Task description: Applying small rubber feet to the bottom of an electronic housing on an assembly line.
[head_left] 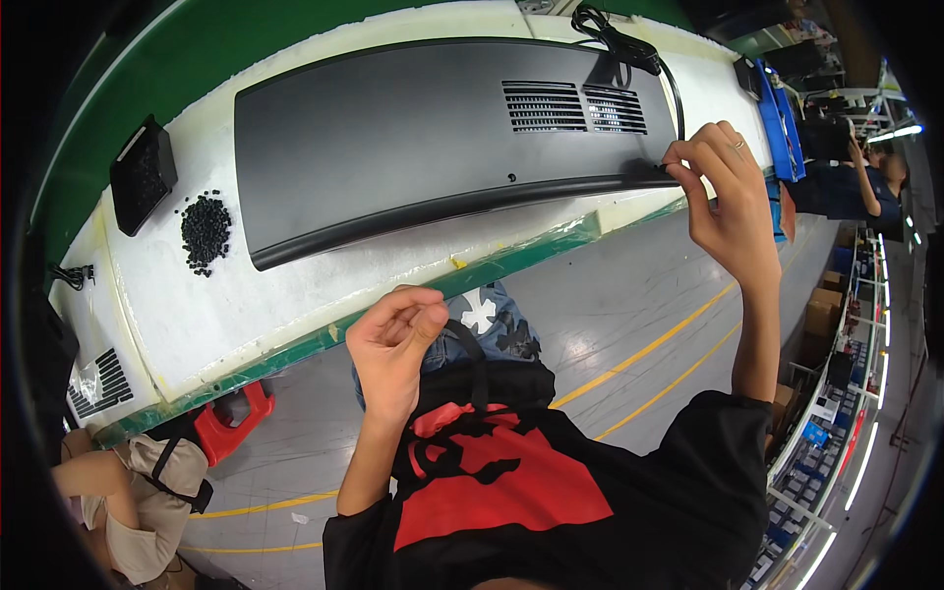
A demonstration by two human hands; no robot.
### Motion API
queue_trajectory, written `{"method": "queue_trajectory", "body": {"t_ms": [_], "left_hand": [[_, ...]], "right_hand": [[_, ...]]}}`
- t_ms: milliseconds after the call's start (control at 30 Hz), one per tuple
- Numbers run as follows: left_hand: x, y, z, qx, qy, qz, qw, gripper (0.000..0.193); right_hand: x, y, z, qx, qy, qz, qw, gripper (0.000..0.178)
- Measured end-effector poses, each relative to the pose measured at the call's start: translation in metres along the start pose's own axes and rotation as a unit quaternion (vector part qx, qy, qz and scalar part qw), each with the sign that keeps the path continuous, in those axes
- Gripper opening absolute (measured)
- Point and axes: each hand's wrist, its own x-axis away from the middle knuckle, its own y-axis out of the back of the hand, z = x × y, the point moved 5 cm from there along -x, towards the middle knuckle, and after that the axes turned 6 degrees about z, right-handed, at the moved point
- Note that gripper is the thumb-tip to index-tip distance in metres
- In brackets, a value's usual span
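A long dark grey panel or housing [393, 138] lies on the white-topped bench, with two slotted vents [544, 106] toward its right end. My right hand [726, 192] is at the panel's near right corner, thumb and fingers pinched on its surface. Whatever is between those fingertips is too small to name. A small dark piece or hole [511, 178] shows near the panel's front edge. My left hand [389, 344] hovers just before the bench's edge, apart from the panel. Its thumb meets the curled fingers, and what they hold, if anything, is hidden.
Left of the panel are a pile of small black parts [205, 233] and a black box [143, 177]. A coiled black cable [618, 44] rests at the back. Blue bin [784, 128] at right; red stool [236, 423] below left. Other people [157, 492] are on both sides.
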Motion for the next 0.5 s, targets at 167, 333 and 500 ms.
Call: {"method": "queue_trajectory", "body": {"t_ms": [167,333,500], "left_hand": [[0.001,0.001,0.000,-0.007,0.003,0.000,1.000,0.019],[0.000,0.001,-0.002,-0.013,-0.007,0.003,1.000,0.019],[0.000,0.000,-0.001,-0.025,0.003,-0.002,1.000,0.020]], "right_hand": [[-0.004,-0.001,0.009,0.032,0.019,0.006,0.999,0.014],[-0.007,-0.004,0.018,0.095,0.035,0.015,0.995,0.015],[-0.004,-0.010,0.024,0.115,0.016,-0.012,0.993,0.015]]}}
